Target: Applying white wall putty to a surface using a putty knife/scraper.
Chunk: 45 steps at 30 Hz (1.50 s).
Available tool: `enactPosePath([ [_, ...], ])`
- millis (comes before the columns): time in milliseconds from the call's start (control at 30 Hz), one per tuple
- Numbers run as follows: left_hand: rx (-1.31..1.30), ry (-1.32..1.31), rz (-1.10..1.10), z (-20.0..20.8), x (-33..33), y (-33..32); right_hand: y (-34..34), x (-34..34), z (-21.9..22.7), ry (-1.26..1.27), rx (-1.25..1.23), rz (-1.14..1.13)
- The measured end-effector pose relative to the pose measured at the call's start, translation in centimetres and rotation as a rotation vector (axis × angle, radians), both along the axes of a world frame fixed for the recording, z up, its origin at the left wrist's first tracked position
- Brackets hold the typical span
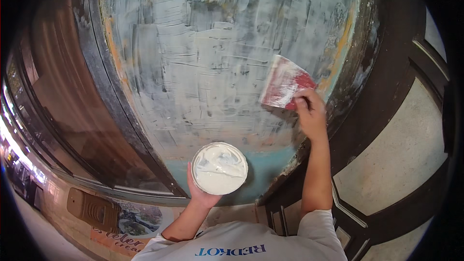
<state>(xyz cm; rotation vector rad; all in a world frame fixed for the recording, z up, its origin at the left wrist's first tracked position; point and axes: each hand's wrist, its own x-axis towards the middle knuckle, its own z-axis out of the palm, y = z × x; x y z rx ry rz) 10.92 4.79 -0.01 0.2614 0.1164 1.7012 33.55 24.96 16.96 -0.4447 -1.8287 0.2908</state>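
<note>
My right hand is closed on a red putty spreader smeared with white paste, its wide edge turned toward the wall. The spreader is at or very near the wall's surface, on the right side; whether it touches, I cannot tell. Lower down, my left hand supports a round tub of creamy white putty from its left side and below. The putty inside has a ridge across it. Streaky grey and white putty covers most of the wall, with orange patches along both sides and bare teal paint at the bottom.
A dark frame and brown curtain behind glass stand to the left. On the right is a dark door with pale panels. A brown plastic stool and a printed banner lie low at left.
</note>
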Motion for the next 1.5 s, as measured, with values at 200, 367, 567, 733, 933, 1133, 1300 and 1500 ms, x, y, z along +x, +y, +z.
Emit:
enactPosePath([
  [200,0.012,-0.038,0.03,0.0,3.0,0.9,1.4,0.8,0.2,-0.03,0.028,-0.047],
  [367,0.03,-0.055,0.011,-0.6,4.9,1.3,-0.7,3.7,-2.7,-0.027,-0.213,0.2],
  [567,0.021,-0.056,0.062,2.0,7.3,3.0,-4.7,-2.2,-1.5,-0.566,-0.236,0.445],
  [733,-0.012,-0.001,0.069,3.2,8.2,3.0,-5.0,-2.8,-0.7,-0.737,-0.134,0.454],
  [933,0.0,-0.002,0.084,4.4,7.9,2.3,-5.5,-2.8,0.5,-0.638,-0.119,0.462],
  [1133,0.025,-0.012,0.104,6.3,6.9,1.4,-5.3,-2.2,1.3,-0.593,-0.24,0.518],
  [1300,0.084,-0.021,0.145,8.9,4.8,0.9,-5.7,-2.2,1.2,-0.301,-0.013,0.504],
  [1500,0.175,-0.035,0.219,14.0,2.5,0.8,-7.1,-4.7,3.8,-0.167,0.059,0.349],
])
